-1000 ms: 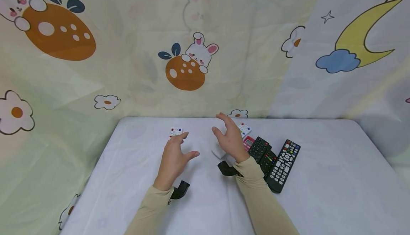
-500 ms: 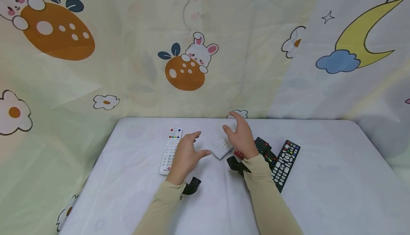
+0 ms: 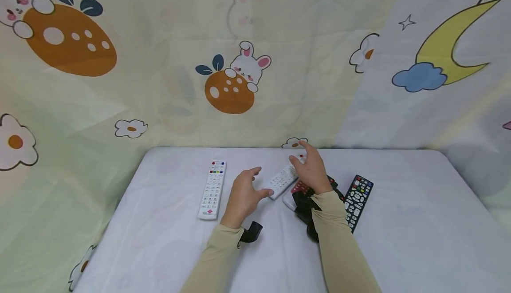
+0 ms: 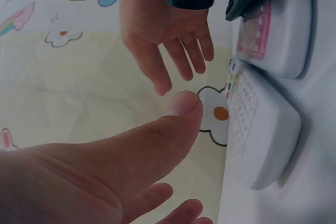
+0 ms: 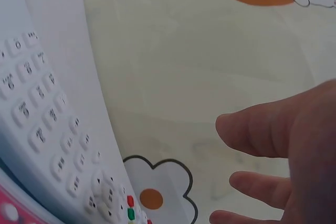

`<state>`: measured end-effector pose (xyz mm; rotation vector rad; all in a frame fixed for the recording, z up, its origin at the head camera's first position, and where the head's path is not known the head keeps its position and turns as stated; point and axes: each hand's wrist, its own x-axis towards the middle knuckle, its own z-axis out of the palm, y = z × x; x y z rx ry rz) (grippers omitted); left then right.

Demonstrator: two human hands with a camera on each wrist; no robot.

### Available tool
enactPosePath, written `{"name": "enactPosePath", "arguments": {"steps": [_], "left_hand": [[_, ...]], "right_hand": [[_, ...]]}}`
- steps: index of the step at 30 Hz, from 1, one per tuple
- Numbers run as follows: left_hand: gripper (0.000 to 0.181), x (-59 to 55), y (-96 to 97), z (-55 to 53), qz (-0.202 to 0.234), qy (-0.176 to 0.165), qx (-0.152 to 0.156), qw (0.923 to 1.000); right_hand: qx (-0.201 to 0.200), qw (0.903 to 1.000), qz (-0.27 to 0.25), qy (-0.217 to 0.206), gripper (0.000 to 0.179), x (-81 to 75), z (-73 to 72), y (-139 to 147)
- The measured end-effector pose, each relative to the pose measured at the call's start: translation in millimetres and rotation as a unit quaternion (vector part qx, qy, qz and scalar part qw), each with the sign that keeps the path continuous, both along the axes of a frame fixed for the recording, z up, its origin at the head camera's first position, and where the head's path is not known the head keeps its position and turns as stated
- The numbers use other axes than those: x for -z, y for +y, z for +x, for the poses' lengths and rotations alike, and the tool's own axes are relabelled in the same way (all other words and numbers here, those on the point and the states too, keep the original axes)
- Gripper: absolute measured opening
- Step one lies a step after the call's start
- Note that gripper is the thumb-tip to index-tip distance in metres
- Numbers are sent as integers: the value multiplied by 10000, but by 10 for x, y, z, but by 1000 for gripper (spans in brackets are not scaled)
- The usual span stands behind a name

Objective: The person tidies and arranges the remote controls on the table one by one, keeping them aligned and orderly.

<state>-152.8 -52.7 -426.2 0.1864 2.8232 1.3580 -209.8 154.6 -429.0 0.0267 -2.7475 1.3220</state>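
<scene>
My left hand [image 3: 242,197] hovers above the table with thumb and fingers spread, holding nothing. Just beyond its thumb lies a white remote control [image 3: 282,182], slanting up to the right. My right hand [image 3: 313,171] is over the far end of that remote, its fingers also apart and empty. In the left wrist view, a gap shows between the white remote [image 4: 265,129] and both hands. A white device with a red face [image 3: 299,188] lies partly hidden under the right hand and wrist. Left of my left hand, another white remote [image 3: 212,190] lies lengthwise.
A long black remote [image 3: 358,199] lies right of my right forearm, its lower end covered by the sleeve. Other black remotes [image 3: 333,182] are mostly hidden beneath that arm. A printed cloth [image 3: 167,106] hangs behind the white-covered table [image 3: 419,222].
Both hands have moved to the right, staying empty. The left white remote has come fully into view, and more of the middle white remote shows; the right arm now covers more of the black remotes.
</scene>
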Motion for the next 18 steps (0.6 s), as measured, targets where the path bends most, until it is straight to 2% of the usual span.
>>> {"name": "enactPosePath", "arguments": {"steps": [9, 14, 18], "left_hand": [[73, 115, 91, -13, -161, -170, 73, 9997], [73, 163, 102, -34, -247, -206, 7, 9995], [73, 211, 103, -40, -297, -225, 73, 9993]], "right_hand": [[89, 9993, 362, -8, 63, 79, -50, 103], [133, 9978, 632, -112, 64, 133, -70, 121], [86, 9956, 883, -297, 64, 163, -88, 117]]}}
